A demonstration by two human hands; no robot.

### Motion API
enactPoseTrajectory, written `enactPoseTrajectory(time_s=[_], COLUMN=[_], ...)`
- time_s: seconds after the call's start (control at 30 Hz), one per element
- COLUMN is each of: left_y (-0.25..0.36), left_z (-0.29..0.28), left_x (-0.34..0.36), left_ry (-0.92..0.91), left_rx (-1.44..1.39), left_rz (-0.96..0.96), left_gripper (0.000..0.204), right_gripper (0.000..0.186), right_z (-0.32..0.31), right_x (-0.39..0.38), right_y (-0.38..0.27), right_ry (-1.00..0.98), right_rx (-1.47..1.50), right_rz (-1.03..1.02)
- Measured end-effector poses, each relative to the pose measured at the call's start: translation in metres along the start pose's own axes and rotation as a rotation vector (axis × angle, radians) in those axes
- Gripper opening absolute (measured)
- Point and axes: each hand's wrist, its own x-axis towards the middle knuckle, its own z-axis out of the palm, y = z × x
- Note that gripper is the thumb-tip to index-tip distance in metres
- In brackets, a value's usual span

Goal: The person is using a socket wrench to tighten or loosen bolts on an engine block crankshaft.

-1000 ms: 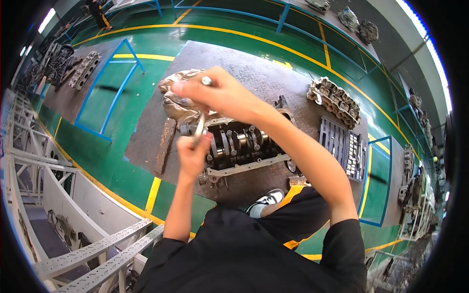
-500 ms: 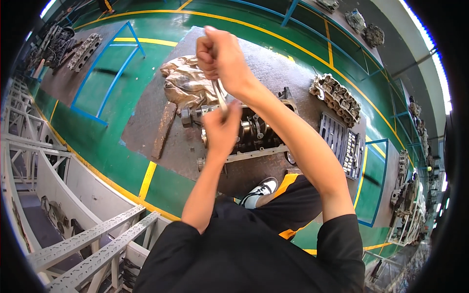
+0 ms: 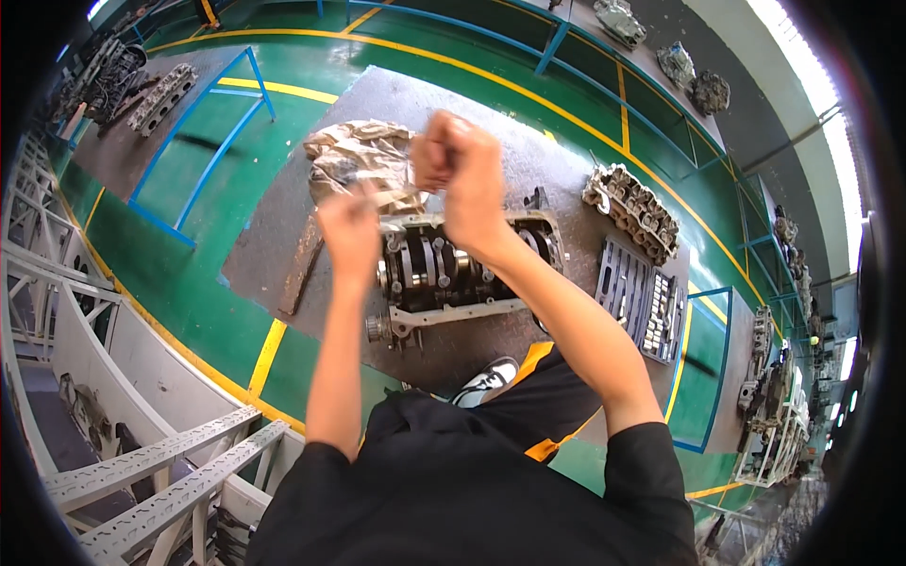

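Note:
An engine block lies with its crankshaft exposed on a steel plate. Above its left end, my left hand is closed on a metal tool, both smeared by motion. Higher and to the right, my right hand makes a fist over the block's upper edge; what it holds is too blurred to make out. A crumpled light-brown cloth lies beyond my hands, and a rusty bar lies to their left.
A cylinder head and an open socket case sit at the right. Blue frames stand to either side. White metal trusses run along the lower left. More engine parts lie farther off. My shoe is below the block.
Both hands have moved apart sideways since half a second ago: the left toward the left, the right downward and to the right. The tool between them now shows only as a blur.

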Motion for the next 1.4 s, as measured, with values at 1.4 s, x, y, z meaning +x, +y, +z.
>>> enactPoseTrajectory(time_s=[1.4], left_y=[-0.013], left_z=[0.11], left_x=[-0.002], left_ry=[-0.091], left_rx=[-0.062], left_rz=[0.021], left_gripper=[0.035], right_gripper=[0.049], right_z=[0.026], right_x=[0.004], right_y=[0.025], right_ry=[0.143], right_rx=[-0.054], right_rz=[-0.025])
